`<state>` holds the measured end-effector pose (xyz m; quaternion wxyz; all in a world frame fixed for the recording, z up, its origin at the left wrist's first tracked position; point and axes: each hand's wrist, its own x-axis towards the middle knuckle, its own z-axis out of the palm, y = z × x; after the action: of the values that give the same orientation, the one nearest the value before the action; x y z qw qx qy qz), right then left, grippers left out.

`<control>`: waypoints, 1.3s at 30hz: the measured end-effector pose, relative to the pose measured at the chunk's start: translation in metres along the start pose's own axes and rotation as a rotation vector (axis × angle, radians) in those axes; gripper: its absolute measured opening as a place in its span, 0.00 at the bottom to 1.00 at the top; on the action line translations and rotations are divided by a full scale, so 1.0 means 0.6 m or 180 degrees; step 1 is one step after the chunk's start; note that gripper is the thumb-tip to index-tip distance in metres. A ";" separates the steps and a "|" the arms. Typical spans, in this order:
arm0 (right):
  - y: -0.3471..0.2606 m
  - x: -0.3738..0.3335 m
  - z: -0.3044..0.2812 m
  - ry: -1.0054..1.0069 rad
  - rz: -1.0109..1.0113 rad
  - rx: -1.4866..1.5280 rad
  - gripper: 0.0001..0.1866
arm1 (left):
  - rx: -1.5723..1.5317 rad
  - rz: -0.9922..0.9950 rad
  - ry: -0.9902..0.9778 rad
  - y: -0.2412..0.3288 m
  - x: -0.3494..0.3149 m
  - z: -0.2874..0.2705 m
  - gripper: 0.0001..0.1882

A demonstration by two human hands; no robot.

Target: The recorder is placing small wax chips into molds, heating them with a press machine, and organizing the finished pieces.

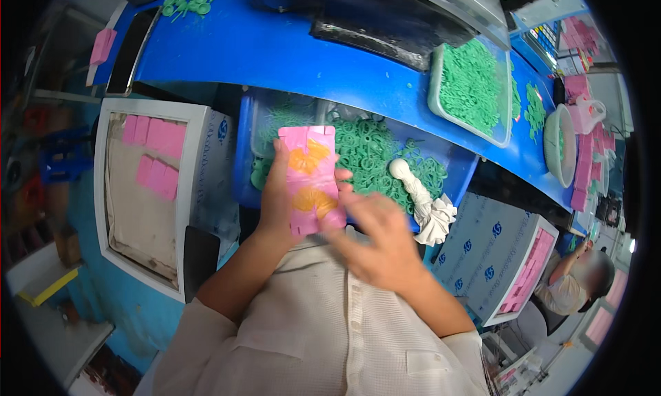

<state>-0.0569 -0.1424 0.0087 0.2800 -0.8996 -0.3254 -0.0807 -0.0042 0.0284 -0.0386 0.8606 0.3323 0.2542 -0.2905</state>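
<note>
A pink rubber mould (310, 179) with notched corners and two orange patches on its face is held upright in front of my chest. My left hand (277, 196) is closed round it, thumb along its left edge and fingertips showing at its right edge. My right hand (382, 241) is smeared by motion beside the mould's lower right. Its fingers look apart, and nothing shows in them; whether they touch the mould I cannot tell. Just right of it, a white knotted cloth bundle (420, 196) lies over a blue bin (468, 165) of green ring-like pieces (365, 144).
On the blue table (275, 58) stand a clear tub (436, 93) of green pieces, a phone (133, 51) and a white basket (553, 144). A white-framed box (196, 210) holds pink blocks at left. Another box (475, 258) stands right; a co-worker (568, 286) sits beyond it.
</note>
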 end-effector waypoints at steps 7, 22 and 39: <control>0.129 -0.140 -0.029 -0.1022 0.2339 -0.0957 0.37 | 0.0146 0.0508 -0.0327 0.012 -0.008 0.004 0.46; 0.059 -0.084 -0.105 0.0667 0.1881 0.0084 0.24 | 0.0228 0.1089 -0.0568 0.018 0.000 0.001 0.44; -0.017 -0.032 -0.061 0.0296 0.0642 0.0251 0.30 | 0.0384 0.1117 -0.0791 -0.002 0.018 0.016 0.40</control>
<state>-0.0767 -0.1666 0.0375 0.3366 -0.9113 -0.2228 -0.0809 0.0050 0.0170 -0.0395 0.9012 0.3839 0.0668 -0.1897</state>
